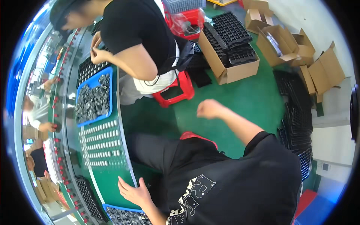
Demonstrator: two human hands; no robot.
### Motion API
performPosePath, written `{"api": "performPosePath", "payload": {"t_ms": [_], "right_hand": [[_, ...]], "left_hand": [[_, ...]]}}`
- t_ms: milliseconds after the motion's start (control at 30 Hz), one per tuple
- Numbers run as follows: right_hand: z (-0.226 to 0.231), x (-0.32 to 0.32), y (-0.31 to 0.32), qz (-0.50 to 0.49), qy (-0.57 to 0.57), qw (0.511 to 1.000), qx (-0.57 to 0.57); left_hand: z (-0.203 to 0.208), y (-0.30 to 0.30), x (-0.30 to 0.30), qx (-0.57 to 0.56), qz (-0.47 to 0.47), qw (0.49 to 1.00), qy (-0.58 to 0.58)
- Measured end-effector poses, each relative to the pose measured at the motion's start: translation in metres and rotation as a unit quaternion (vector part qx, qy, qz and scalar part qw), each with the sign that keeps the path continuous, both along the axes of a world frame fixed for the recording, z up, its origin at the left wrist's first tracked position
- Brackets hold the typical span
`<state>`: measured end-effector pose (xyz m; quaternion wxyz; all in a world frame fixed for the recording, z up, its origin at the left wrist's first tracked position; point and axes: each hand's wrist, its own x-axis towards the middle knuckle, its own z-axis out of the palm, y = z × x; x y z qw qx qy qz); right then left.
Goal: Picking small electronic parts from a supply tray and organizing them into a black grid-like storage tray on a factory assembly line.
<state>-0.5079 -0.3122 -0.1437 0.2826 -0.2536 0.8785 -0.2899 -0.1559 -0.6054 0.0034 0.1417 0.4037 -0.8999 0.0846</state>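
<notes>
The left hand is lying spread and released on the green table edge, just beside a blue tray of dark parts. The right hand is hanging clenched off the table; contents unclear. Seemingly pausing; picking parts is calling for turning back. A co-worker is crowding the table's far end.

Green bench edge under left hand; small silver parts in rows.
</notes>
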Motion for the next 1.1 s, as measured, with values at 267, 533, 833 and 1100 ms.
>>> {"api": "performPosePath", "payload": {"t_ms": [267,533,833,1100], "right_hand": [[-0.07,-0.272,0.139,-0.479,0.106,0.871,-0.032],[-0.109,-0.406,0.144,-0.73,0.039,0.669,-0.13],[-0.178,-0.44,0.22,-0.733,-0.113,0.596,-0.308],[-0.021,-0.423,0.155,-0.73,-0.003,0.375,-0.572]], "left_hand": [[-0.031,-0.022,-0.005,-0.09,0.082,0.977,-0.178],[-0.021,-0.016,0.001,-0.118,0.052,0.971,-0.2],[-0.005,-0.004,-0.031,-0.074,0.002,0.976,-0.205],[0.001,0.016,0.003,-0.121,0.087,0.972,-0.182]]}}
